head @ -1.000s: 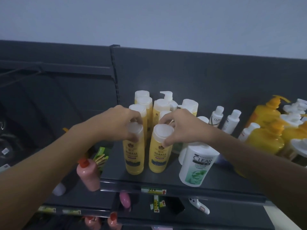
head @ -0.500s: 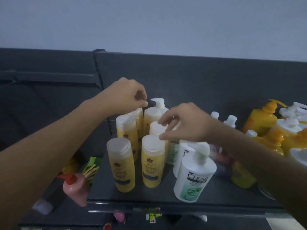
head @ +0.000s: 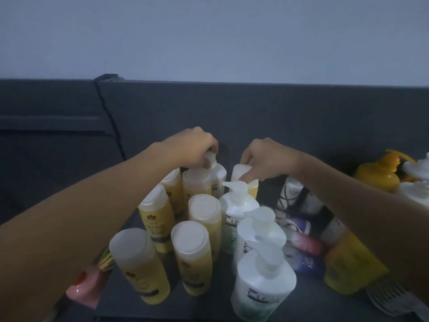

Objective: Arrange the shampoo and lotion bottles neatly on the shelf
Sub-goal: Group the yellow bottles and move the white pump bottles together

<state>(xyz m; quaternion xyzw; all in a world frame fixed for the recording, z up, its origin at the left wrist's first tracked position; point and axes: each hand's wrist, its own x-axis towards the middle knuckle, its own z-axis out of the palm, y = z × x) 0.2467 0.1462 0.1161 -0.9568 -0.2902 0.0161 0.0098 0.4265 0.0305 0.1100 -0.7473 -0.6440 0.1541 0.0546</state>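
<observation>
Tops of rear bottles [head: 219, 178] [head: 240, 174] under hands [head: 190, 147] [head: 267, 156]

The dark shelf [head: 308, 303] carries upright yellow bottles [head: 192, 259], white pump bottles [head: 262, 284] and an orange pump bottle [head: 376, 175].

Dim, bluish, soft frame.
Wall [head: 209, 36] brightest; shelf back [head: 301, 112] dark; near pump bottle [head: 262, 287] motion-blurred; wide-angle bending at edges.
</observation>
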